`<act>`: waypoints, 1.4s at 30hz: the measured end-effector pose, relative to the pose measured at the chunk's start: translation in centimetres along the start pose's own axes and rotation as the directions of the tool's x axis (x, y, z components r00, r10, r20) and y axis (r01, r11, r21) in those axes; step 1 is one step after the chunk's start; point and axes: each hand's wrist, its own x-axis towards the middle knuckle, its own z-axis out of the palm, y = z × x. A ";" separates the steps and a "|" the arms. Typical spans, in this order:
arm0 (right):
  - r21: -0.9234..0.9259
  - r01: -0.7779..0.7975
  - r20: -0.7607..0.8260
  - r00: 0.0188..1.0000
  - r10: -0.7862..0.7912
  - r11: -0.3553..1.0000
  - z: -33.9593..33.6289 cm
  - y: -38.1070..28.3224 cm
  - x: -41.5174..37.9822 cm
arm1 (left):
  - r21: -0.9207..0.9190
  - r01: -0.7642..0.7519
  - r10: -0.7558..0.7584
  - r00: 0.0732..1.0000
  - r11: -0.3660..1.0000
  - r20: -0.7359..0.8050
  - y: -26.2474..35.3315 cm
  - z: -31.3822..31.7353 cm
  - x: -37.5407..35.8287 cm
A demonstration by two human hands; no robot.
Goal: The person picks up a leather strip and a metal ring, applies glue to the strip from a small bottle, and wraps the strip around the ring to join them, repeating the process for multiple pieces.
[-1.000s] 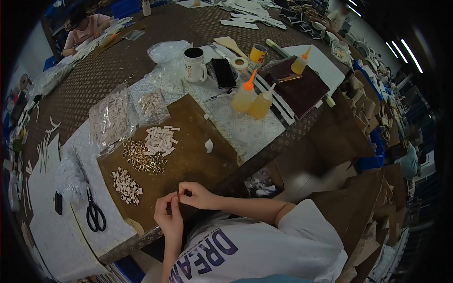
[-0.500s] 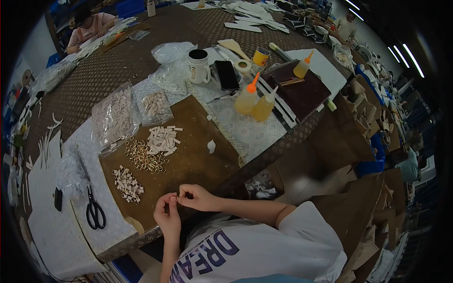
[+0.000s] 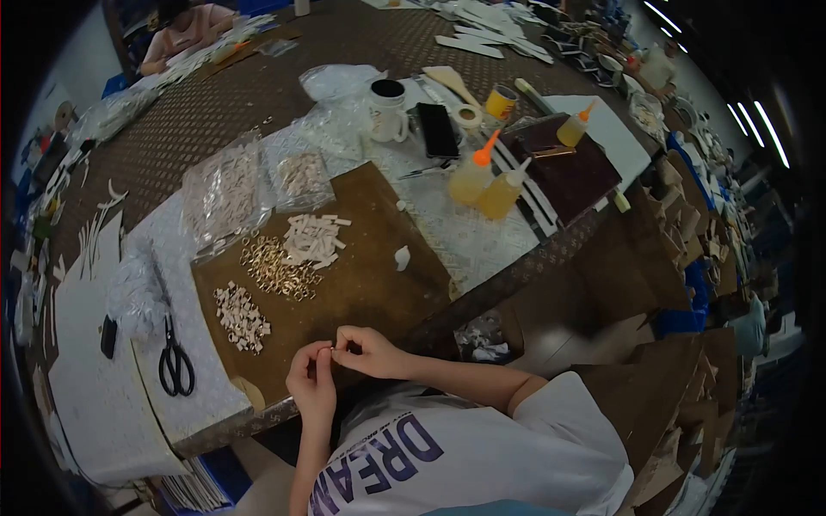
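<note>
At the front edge of the brown mat (image 3: 379,258), my left hand (image 3: 311,380) and my right hand (image 3: 372,354) meet fingertip to fingertip. Both are closed in a pinch around something tiny and pale, too small to name. Beyond them on the mat lie a pile of gold-coloured metal rings (image 3: 280,271), a heap of short whitish strips (image 3: 311,240) and a pile of small folded whitish pieces (image 3: 240,318). A crumpled white scrap (image 3: 402,257) is to their right. Black-handled scissors (image 3: 176,368) rest left of the mat.
Behind the mat lie plastic bags of pale pieces (image 3: 225,193), a mug (image 3: 387,112) and a phone (image 3: 436,131). Glue bottles (image 3: 499,196) stand at right near a dark red board (image 3: 572,168). Cardboard boxes (image 3: 628,249) flank the table. Another person (image 3: 191,34) sits at the far left.
The whole view has shifted slightly, with the table's things appearing further right and up. Both hands stay pinched together at the mat's front edge.
</note>
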 end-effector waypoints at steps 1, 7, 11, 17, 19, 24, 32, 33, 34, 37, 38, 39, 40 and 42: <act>-0.015 0.003 0.001 1.000 -0.003 1.000 0.0 0.0 0.0 | -0.134 0.085 -0.081 0.996 0.987 0.034 -0.5 -0.2 0.1; 0.089 -0.187 0.124 0.977 0.176 0.978 0.4 -1.4 0.5 | -0.380 0.398 -0.369 0.917 0.835 0.150 -0.9 -1.8 0.6; 0.125 -0.183 0.085 0.981 0.173 0.975 1.2 -0.9 0.8 | -0.432 0.337 -0.322 0.940 0.837 0.110 -1.0 -2.8 0.7; 0.097 -0.099 0.010 0.995 0.099 0.990 1.2 -1.3 1.0 | -0.452 0.201 -0.207 0.978 0.869 0.036 -1.4 -2.5 0.3; -0.006 -0.048 0.017 0.999 0.048 0.999 0.9 -1.3 1.1 | -0.430 0.192 -0.197 0.980 0.882 0.034 -1.2 -2.5 0.4; -0.042 -0.026 -0.045 0.999 0.025 0.999 0.8 -2.2 1.3 | -0.156 0.101 -0.128 0.977 0.983 -0.171 -1.9 -4.2 2.1; 0.266 -0.241 -0.143 0.948 0.286 0.933 -2.0 -1.5 1.4 | 0.595 -0.099 0.281 0.934 0.798 -0.221 -1.0 -5.2 6.1; 0.295 -0.227 -0.153 0.948 0.280 0.928 -2.3 -1.4 1.4 | 0.620 -0.167 0.332 0.929 0.767 -0.161 -1.1 -4.7 6.6; 0.324 -0.212 -0.160 0.948 0.274 0.922 -2.6 -1.3 1.4 | 0.641 -0.233 0.382 0.919 0.731 -0.102 -1.3 -4.2 7.1; 0.407 -0.198 -0.196 0.934 0.297 0.891 -3.0 -1.3 1.4 | 0.684 -0.310 0.407 0.913 0.661 0.021 -1.9 -2.3 8.8; 0.435 -0.196 -0.211 0.927 0.311 0.879 -3.1 -1.4 1.5 | 0.698 -0.329 0.410 0.910 0.636 0.056 -2.0 -1.8 9.3; 0.447 -0.201 -0.209 0.924 0.320 0.872 -3.2 -1.5 1.5 | 0.722 -0.309 0.406 0.913 0.618 0.044 -2.1 -1.3 9.6; 0.458 -0.205 -0.208 0.921 0.329 0.865 -3.4 -1.5 1.3 | 0.715 -0.297 0.384 0.922 0.633 0.044 -2.3 -1.1 9.8; 0.470 -0.212 -0.211 0.916 0.342 0.857 -3.7 -1.7 1.2 | 0.699 -0.274 0.339 0.939 0.661 0.047 -2.5 -1.0 10.2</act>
